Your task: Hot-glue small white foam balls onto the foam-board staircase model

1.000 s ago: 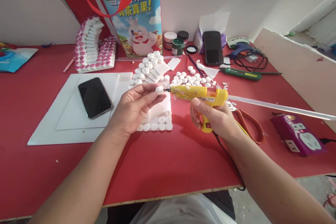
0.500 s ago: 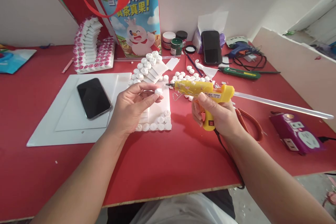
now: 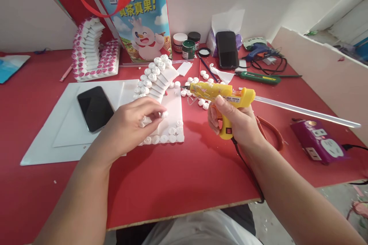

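Between the thumb and fingers of my left hand (image 3: 130, 126) is a small white rosette (image 3: 164, 115), partly hidden by the fingertips. That hand hovers over a white foam board (image 3: 172, 103) with rosettes along its front edge. On the board's far part stands a stepped white curved piece (image 3: 165, 78) topped with rosettes. My right hand (image 3: 234, 118) grips a yellow glue gun (image 3: 212, 91) by its handle, nozzle pointing left. A long clear glue stick (image 3: 307, 111) sticks out of its back. Loose rosettes (image 3: 203, 103) lie beyond and under the gun.
Left of the board, a black phone (image 3: 95, 108) rests on white sheets (image 3: 43, 141). A pink-trimmed stepped model (image 3: 94, 55) and a printed bag (image 3: 143, 19) stand behind. To the right are a purple power socket (image 3: 319, 141), orange-handled pliers (image 3: 271, 134) and a green tool (image 3: 258, 77).
My left hand has turned over and moved left and down toward the board with the rosette. The glue gun stays nearly in place in my right hand; the view has shifted slightly.
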Available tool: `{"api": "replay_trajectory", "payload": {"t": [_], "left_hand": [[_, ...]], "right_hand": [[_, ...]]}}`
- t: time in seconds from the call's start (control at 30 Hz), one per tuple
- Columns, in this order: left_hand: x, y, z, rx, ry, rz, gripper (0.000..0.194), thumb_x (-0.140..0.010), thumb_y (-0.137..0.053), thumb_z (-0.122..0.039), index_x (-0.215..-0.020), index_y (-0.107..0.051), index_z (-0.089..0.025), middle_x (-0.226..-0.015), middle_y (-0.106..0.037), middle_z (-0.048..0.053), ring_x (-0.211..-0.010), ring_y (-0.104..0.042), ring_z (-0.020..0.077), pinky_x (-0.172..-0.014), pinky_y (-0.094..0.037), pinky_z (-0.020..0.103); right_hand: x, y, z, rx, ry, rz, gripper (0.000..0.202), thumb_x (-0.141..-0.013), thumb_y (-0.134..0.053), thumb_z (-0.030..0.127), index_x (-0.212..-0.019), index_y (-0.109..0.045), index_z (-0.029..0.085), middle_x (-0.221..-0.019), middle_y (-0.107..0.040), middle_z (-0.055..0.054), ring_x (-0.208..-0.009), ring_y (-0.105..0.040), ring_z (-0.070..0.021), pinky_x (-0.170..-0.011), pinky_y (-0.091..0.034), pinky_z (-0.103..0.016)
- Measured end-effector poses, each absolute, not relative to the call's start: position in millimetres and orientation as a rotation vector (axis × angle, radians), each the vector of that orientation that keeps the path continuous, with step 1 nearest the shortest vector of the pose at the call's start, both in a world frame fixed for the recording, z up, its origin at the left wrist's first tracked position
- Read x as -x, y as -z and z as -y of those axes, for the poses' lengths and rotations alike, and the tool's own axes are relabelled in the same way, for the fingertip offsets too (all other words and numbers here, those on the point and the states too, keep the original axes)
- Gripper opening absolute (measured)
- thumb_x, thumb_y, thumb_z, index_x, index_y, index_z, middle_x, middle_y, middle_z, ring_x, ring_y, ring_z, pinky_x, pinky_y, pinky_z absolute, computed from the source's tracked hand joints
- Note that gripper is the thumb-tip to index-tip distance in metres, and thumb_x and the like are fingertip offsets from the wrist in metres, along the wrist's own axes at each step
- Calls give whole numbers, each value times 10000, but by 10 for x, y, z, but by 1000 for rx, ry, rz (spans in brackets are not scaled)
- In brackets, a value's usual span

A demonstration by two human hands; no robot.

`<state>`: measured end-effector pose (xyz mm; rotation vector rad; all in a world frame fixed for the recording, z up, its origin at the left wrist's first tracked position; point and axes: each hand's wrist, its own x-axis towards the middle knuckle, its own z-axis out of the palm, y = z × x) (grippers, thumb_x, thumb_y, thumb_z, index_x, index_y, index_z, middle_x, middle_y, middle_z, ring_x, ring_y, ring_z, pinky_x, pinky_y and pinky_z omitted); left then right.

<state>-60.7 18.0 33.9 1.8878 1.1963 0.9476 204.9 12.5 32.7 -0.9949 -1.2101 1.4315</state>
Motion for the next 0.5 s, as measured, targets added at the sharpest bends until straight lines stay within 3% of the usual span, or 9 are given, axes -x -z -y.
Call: {"api": "replay_trajectory", "payload": {"t": [0.27, 0.5], "left_hand": [[694, -397, -83, -2351, -414, -1144, 274, -1057, -495, -242, -1033, -768, -228, -1109, -728, 85, -972, -695, 239, -958, -505, 373], [675, -378, -71, -2480, -237, -1108, 325, -1006, -458, -83, -1051, -744, -229, -1073, -711, 75, -965, -696, 218, -907, -528, 339]], "right_hand": [[-2058, -295, -140, 961, -1420, 1227, 493, -924, -755, 565, -626, -611, 199, -525, -551, 29, -405, -514, -98, -402, -386, -264], [-2063, -278, -140, 948, -1411, 1228, 486, -944, -744, 534, -625, -612, 191, -535, -553, 28, -412, -529, -96, -410, -392, -259]]}}
